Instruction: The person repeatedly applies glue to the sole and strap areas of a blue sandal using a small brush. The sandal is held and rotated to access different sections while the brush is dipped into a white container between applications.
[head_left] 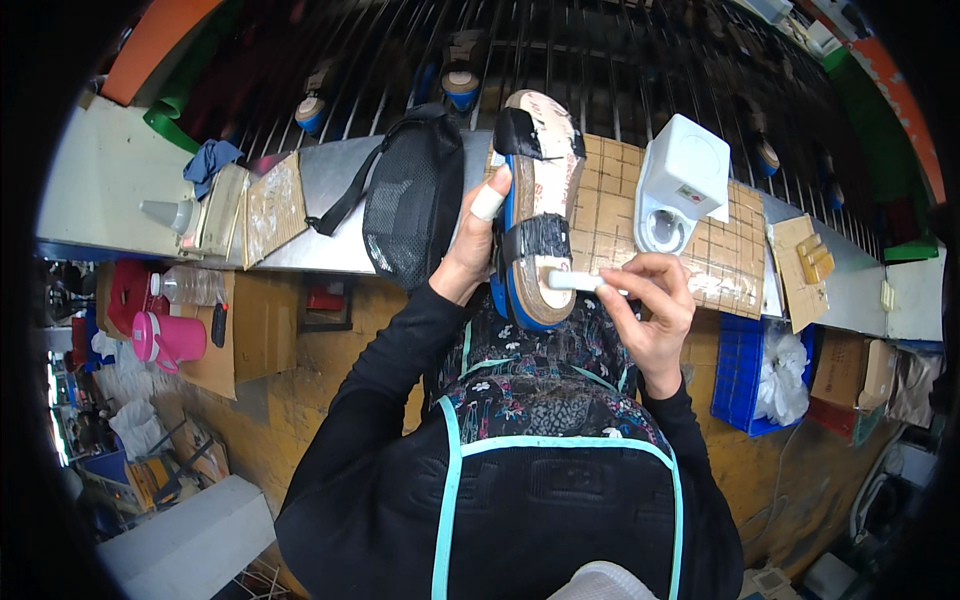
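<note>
A sandal (545, 190) with two black straps, a tan footbed and a blue sole edge is held up in front of me, heel end toward me. My left hand (468, 240), white tape round its thumb, grips the sandal along its left side. In my right hand (658, 318) is a short white stick (577, 281), pinched between thumb and fingers. Its far end touches the heel of the footbed. Just beyond that hand, on the cardboard-covered bench, stands a white plastic container (685, 165) with a round opening at its near end.
A black mesh bag (415, 195) lies left of the sandal. Behind the bench runs a rack of metal rollers (590, 80) carrying several blue-soled pieces. A pink bucket (170, 338) and a clear bottle (192, 286) stand at left. A blue crate (738, 375) with plastic bags is low at right.
</note>
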